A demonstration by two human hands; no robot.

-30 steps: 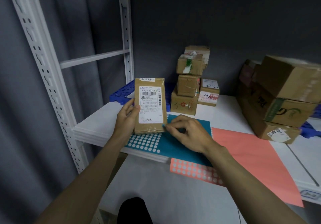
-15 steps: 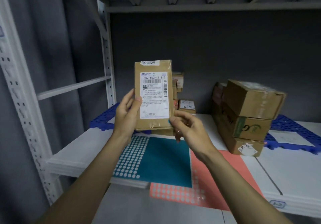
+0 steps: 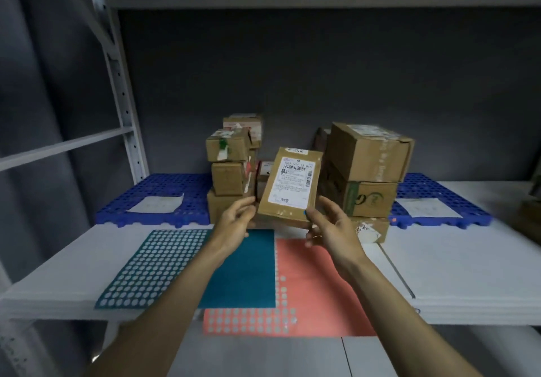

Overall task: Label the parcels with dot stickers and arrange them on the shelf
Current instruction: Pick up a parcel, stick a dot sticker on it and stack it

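Observation:
A flat brown parcel with a white shipping label is held up above the shelf, tilted to the right. A small blue dot sticker sits at its lower right corner. My left hand holds the parcel's lower left edge. My right hand grips its lower right corner beside the dot. Below lie a teal sticker sheet and a salmon sticker sheet on the white shelf.
A stack of small brown boxes stands behind the parcel on the left, larger cartons on the right. Blue plastic grid mats with papers lie at the back on both sides. A shelf upright rises at left.
The parcel was lifted off the teal sheet, then moved forward and to the right towards the boxes. The blue dot now sits on its lower right corner.

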